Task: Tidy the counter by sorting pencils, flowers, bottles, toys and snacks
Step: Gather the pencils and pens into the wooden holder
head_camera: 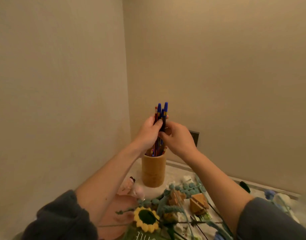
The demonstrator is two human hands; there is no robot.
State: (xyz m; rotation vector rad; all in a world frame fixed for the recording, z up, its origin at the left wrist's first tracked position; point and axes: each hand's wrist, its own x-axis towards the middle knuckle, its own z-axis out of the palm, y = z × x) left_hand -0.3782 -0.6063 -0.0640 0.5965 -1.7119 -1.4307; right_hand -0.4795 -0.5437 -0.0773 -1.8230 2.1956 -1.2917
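Note:
A bundle of pencils and blue-capped pens (161,111) stands upright over a round wooden holder (154,172) in the corner of the counter. My left hand (149,130) grips the bundle from the left, fingers curled round it. My right hand (178,139) pinches the same bundle from the right, a little lower. The lower ends of the pencils reach into the holder's mouth. Crocheted flowers lie in front, among them a yellow sunflower (147,219) and blue-green stems (185,189).
A pink plush toy (133,188) lies left of the holder. Two wooden block toys (198,204) sit among the flowers. Walls close the corner at left and behind, with a dark wall socket (195,135) behind my right hand. A pale cloth (176,172) covers the counter.

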